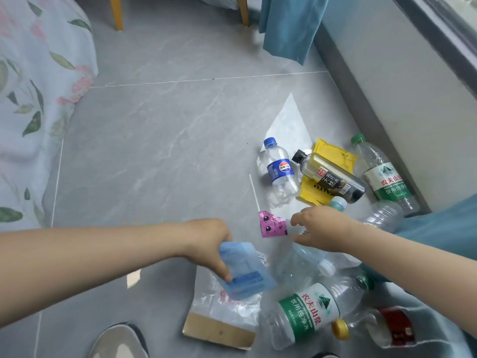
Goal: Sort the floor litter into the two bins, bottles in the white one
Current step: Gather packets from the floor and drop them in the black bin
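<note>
Pinching a pale blue pouch [247, 272] between thumb and curled fingers, the left hand [206, 244] held it above the grey floor [154, 151]. The right hand [322, 228] hovered half open (nothing in it) beside a pink wrapper [272, 224], over a clear bottle [299, 267] lying among the litter.

The grey tiled floor [154, 151] carries the litter. Beyond my right hand [322, 228] lie a blue-label bottle [280, 169] and a yellow packet [335, 152], with a tea bottle [333, 178] resting across the packet. Further right, by the wall, lies a tall green-label bottle [387, 179]. A pink wrapper [272, 224] lies between my hands. Nearer me than my right hand lie a white-capped bottle [302, 270] and a second green-label bottle [309, 311]. Below my left hand [209, 241], a clear plastic bag [232, 308] lies over a piece of cardboard [219, 332].
</note>
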